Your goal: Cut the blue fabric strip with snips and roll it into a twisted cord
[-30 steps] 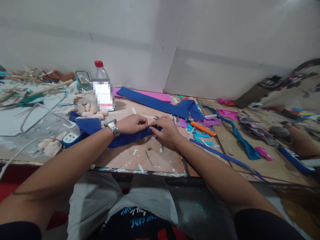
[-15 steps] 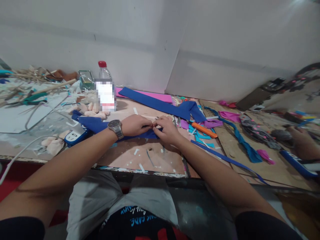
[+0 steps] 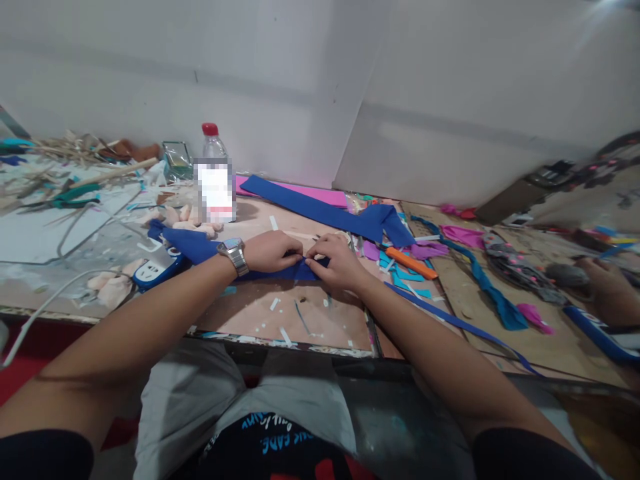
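Cluttered workbench (image 3: 345, 327), blue fabric (image 3: 275, 274), part-legible shirt lettering (image 3: 287, 441)

A pale glare (image 3: 603, 4) is burning at two o'clock along the frame's top edge, while the grey wall (image 3: 270, 87) is receiving a dim, faintly banded wash. Soft shadow is pooling on the tabletop (image 3: 273, 297) between seven and eight o'clock. Pixelation is masking a bright screen (image 3: 216, 190) at ten o'clock. The wide lens is stretching the edges, and a co-worker's hand (image 3: 613, 287) is blurring at three o'clock.
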